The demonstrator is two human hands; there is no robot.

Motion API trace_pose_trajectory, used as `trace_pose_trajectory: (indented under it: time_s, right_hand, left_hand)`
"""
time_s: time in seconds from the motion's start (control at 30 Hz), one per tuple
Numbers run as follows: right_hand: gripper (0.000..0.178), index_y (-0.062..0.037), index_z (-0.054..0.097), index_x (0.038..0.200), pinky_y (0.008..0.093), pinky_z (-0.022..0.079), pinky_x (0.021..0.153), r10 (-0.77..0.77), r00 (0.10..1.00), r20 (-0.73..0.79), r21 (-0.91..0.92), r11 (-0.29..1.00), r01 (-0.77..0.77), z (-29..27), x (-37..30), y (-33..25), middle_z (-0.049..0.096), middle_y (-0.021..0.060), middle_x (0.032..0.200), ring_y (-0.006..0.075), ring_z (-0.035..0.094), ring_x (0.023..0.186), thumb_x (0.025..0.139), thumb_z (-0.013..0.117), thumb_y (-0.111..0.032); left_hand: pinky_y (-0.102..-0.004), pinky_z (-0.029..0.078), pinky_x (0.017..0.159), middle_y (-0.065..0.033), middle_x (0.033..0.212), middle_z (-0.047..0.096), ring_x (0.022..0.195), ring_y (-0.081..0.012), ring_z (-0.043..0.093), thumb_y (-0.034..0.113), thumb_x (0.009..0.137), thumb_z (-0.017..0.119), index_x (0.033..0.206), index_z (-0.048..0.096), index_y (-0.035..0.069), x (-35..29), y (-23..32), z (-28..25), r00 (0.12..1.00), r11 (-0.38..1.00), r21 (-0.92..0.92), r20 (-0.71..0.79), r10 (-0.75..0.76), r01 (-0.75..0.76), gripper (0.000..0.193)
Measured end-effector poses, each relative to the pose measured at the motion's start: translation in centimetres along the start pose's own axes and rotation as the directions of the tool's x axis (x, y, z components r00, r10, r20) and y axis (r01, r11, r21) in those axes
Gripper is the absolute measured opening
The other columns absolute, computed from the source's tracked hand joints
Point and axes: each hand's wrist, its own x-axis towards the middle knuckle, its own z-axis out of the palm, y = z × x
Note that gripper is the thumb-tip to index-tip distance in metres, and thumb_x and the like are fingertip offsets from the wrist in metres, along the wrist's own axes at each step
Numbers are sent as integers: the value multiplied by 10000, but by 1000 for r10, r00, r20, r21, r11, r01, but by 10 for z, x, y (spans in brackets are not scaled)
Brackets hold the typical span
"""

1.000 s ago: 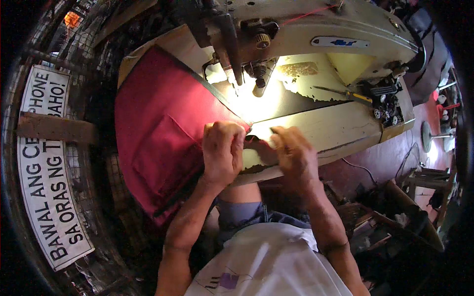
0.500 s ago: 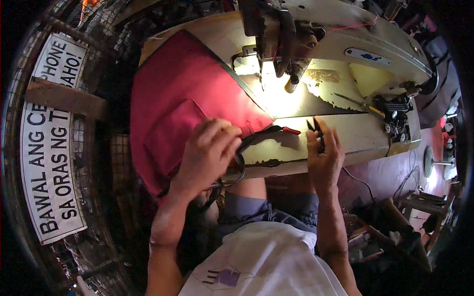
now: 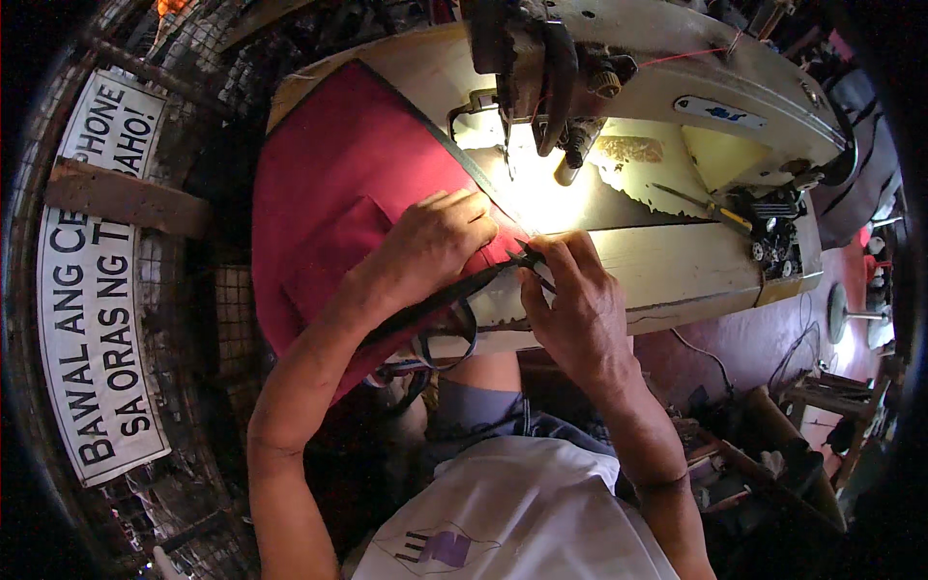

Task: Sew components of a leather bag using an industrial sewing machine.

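A red fabric piece [image 3: 329, 164] with dark edge binding lies across the left of the sewing table. My left hand [image 3: 430, 242] is closed on its near right part, fingers curled by the corner. Black strap material [image 3: 425, 311] runs along the near edge below that hand and hangs in a loop over the table edge. In my right hand [image 3: 585, 314] are small black thread snips [image 3: 527, 257], gripped between thumb and fingers. Their blades are at the fabric's corner, close to my left fingers; whether they touch thread or cloth I cannot tell.
The sewing machine [image 3: 715, 63] arches over the table, its lamp lighting the needle area. A yellow-handled screwdriver [image 3: 730, 217] lies at the right beside the bobbin winder [image 3: 773, 237]. A wire-mesh wall with a white sign [image 3: 92, 358] stands at the left.
My left hand has moved right and onto the fabric near its corner. My right hand has brought the snips leftward to that corner. The near fabric edge and strap have shifted.
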Motion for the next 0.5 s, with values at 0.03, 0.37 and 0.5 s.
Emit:
trace_pose_trajectory:
  time_s: [0.03, 0.37, 0.5]
  right_hand:
    - [238, -66, 572, 1085, 465, 535, 588, -4, 1000, 10, -1, 1000, 4, 0, 0, 1, 554, 142, 979, 363, 640, 728, 880, 668, -138]
    - [215, -29, 724, 1019, 427, 524, 712, 116, 970, 215, 50, 990, -129, -2, 25, 2, 653, 166, 891, 343, 657, 790, 836, 714, -140]
    - [197, -26, 730, 989, 428, 517, 737, 71, 972, 225, -12, 997, -70, 3, 32, 6, 656, 169, 864, 354, 648, 797, 834, 711, -146]
  left_hand:
    - [-430, 506, 787, -137, 882, 546, 843, -330, 584, 52, 793, 627, 905, 577, 37, 0, 1, 1, 1000, 1000, 12, -30, 4, -4, 124]
    - [-435, 496, 805, -163, 915, 548, 876, -337, 576, 4, 790, 563, 930, 530, 4, -17, 3, 22, 990, 996, 32, -118, -83, 87, 144]
    - [-449, 494, 807, -159, 917, 541, 878, -348, 573, -8, 831, 560, 949, 519, 14, -18, 7, 25, 973, 990, -2, -183, -140, 142, 127]
